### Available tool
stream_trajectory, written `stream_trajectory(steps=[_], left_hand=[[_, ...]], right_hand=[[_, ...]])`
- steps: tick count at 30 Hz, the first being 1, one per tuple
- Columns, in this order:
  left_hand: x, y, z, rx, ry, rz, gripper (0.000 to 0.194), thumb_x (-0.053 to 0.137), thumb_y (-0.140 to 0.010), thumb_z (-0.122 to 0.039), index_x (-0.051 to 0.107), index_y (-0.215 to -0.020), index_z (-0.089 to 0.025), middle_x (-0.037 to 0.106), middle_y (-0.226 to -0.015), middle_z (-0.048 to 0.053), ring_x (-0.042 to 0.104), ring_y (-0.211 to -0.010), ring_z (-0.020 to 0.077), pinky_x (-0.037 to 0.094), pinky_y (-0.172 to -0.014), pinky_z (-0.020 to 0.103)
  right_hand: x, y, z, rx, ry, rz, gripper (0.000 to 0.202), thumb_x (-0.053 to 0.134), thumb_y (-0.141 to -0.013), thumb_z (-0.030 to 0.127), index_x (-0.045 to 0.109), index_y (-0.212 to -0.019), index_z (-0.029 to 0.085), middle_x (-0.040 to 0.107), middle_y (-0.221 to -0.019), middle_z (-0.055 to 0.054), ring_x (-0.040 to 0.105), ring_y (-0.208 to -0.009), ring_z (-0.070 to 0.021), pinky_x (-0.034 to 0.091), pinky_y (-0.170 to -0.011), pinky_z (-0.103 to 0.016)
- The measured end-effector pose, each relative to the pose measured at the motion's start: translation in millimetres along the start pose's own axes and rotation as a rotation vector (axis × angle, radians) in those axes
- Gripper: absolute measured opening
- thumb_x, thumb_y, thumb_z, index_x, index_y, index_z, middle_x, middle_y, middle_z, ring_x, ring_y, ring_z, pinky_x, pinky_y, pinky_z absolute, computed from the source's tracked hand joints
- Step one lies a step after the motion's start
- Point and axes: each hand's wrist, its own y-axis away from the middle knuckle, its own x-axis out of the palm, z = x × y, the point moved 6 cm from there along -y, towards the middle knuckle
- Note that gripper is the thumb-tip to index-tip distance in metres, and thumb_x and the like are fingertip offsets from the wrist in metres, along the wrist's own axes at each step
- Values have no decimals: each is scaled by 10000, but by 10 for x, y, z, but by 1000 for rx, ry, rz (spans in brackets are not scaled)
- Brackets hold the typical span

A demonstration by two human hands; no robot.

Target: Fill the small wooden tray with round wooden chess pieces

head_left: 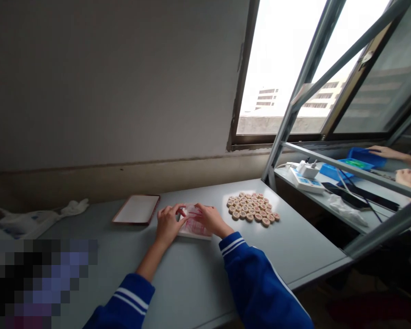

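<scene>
**Two hands meet over a red-marked white box**

From here I see a shallow white rectangular box with pinkish-red markings (196,227) on the grey tabletop (274,246), directly beneath both hands. The left hand (168,221) curls over its left side, the right hand (210,219) over its upper right, fingers bent and nearly meeting above it. Whether either is gripping something, I can't tell.

Just beyond the left hand, apart from it, sits an open shallow tray with a white inside and dark red rim (136,210). Well to the right of the right hand, round pale wooden discs with small markings (251,209) lie flat in a close cluster.
</scene>
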Motion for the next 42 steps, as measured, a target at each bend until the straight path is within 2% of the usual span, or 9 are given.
stream_trajectory(steps=[5, 9, 13, 17, 21, 26, 30, 35, 42], left_hand=[[46, 15, -9, 26, -53, -35, 96, 603, -690, -301, 604, -750, -226, 612, -928, 25, 498, -939, 218, 323, -864, 388], [84, 16, -30, 122, 7, 6, 116, 611, -691, -332, 651, -787, -279, 574, -1034, 17, 460, -989, 220, 305, -911, 410], [149, 26, -2, 155, 28, 45, 183, 581, -715, -431, 669, -833, -322, 553, -1096, 15, 430, -1038, 231, 246, -974, 454], [207, 30, 47, 134, 21, 68, 229, 530, -746, -464, 677, -851, -325, 524, -1161, 21, 403, -1086, 241, 217, -999, 479], [223, 37, 58, 133, 24, 81, 270, 506, -759, -473, 670, -906, -317, 494, -1203, 40, 383, -1113, 245, 231, -998, 489], [177, 26, 61, 111, 84, 40, 284, 477, -783, -455, 654, -945, -301, 479, -1216, 43, 386, -1117, 237, 277, -988, 471], [176, -44, 159, 59, 193, -39, 334, 361, -846, -405, 611, -1018, -264, 495, -1202, 46, 417, -1112, 206, 330, -975, 417], [293, -186, 319, 54, 226, -127, 367, 419, -804, -331, 537, -1128, -208, 538, -1157, 72, 462, -1105, 199, 366, -959, 369], [387, -211, 297, -11, 177, 12, 314, 390, -808, -281, 606, -1025, -209, 628, -1051, 56, 546, -982, 211, 413, -875, 393]], right_hand=[[59, -14, -27, -15, 3, 3, 289, 569, -785, 190, 485, -1061, 185, 639, -981, -63, 566, -951, -208, 349, -771, -319], [87, -14, -4, -55, -9, -43, 298, 570, -800, 252, 482, -1078, 193, 607, -1052, -67, 526, -1010, -200, 329, -811, -334], [66, 3, -17, -43, 42, -142, 446, 608, -769, 318, 434, -1157, 184, 570, -1088, -89, 501, -995, -224, 329, -815, -368], [46, 39, -17, -36, 143, -200, 334, 644, -732, 306, 518, -1028, 217, 535, -1092, -73, 442, -1035, -244, 276, -888, -409], [-14, 80, -35, -34, 136, -233, 209, 602, -774, 315, 550, -963, 242, 534, -1070, -43, 439, -1026, -218, 239, -914, -403], [-423, 294, -296, 113, 173, -350, 119, 512, -835, 235, 576, -933, 253, 566, -987, -20, 472, -956, -188, 278, -827, -357], [-673, 589, -646, 241, 281, -270, 139, 591, -767, 230, 599, -904, 252, 568, -1004, -35, 462, -982, -239, 300, -796, -370], [-656, 780, -902, 305, 357, -210, 190, 617, -723, 185, 599, -902, 245, 543, -1064, -55, 430, -1034, -276, 313, -827, -393], [-575, 753, -877, 291, 345, -226, 146, 580, -746, 193, 591, -883, 243, 533, -1080, -49, 426, -1038, -266, 289, -876, -415]])
